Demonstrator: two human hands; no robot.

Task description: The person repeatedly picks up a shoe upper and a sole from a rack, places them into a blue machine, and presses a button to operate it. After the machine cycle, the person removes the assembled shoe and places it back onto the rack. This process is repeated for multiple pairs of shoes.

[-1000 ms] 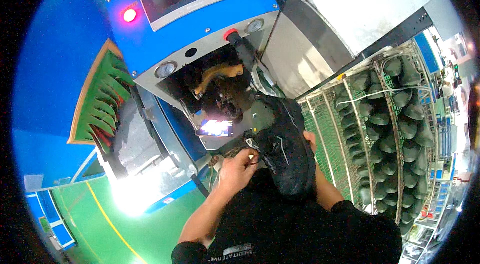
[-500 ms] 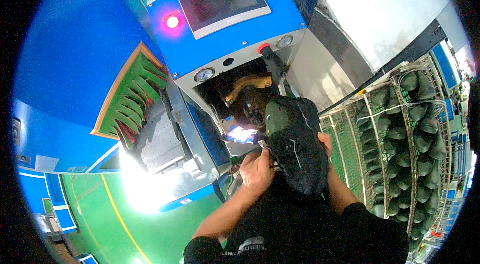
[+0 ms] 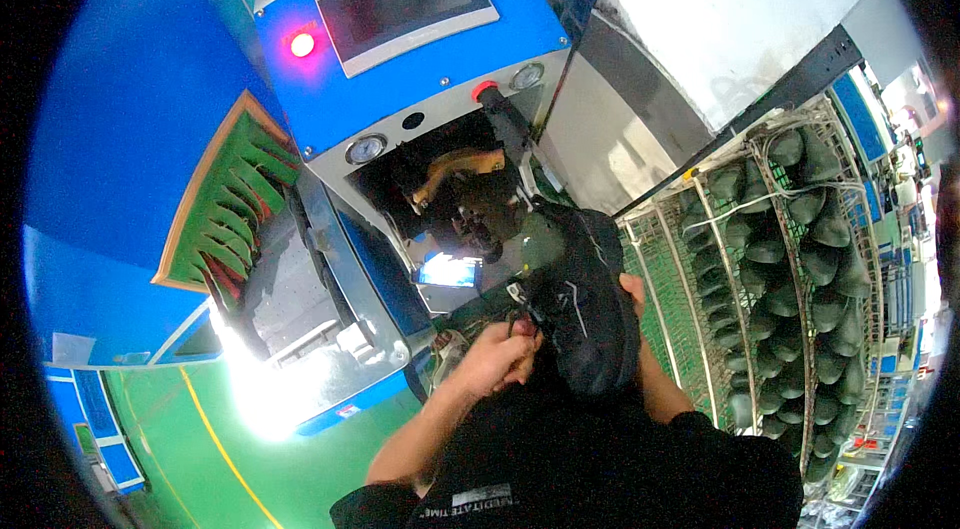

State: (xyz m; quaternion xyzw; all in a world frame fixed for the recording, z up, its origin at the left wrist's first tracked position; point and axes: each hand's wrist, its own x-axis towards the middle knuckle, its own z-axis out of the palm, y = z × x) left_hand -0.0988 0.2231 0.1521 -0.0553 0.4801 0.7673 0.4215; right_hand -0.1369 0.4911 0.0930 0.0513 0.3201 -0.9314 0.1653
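Observation:
A black shoe [image 3: 592,324] with pale line marks and a dark green patch is held up in front of my body, before the opening of a blue and white machine. My right hand [image 3: 633,293] grips its right side; most of that hand is hidden behind the shoe. At its left side, my left hand [image 3: 503,357] is closed with fingers curled. A thin dark strand [image 3: 513,314] runs from a small pale piece on the shoe into those fingers; it may be a lace, but I cannot make out its kind.
The machine's top carries a dark screen [image 3: 405,11], a glowing red lamp [image 3: 302,46] and gauges. Its cavity holds a yellow-brown curved part [image 3: 460,169] and a bright lit panel [image 3: 447,270]. On the right stands a wire rack [image 3: 705,229] of dark shoe-shaped forms; green-tongued pieces [image 3: 235,199] hang left.
My left hand has drawn slightly down from the small pale piece, its fingers more curled, and the strand now shows. The whole view has shifted, so the machine appears further left.

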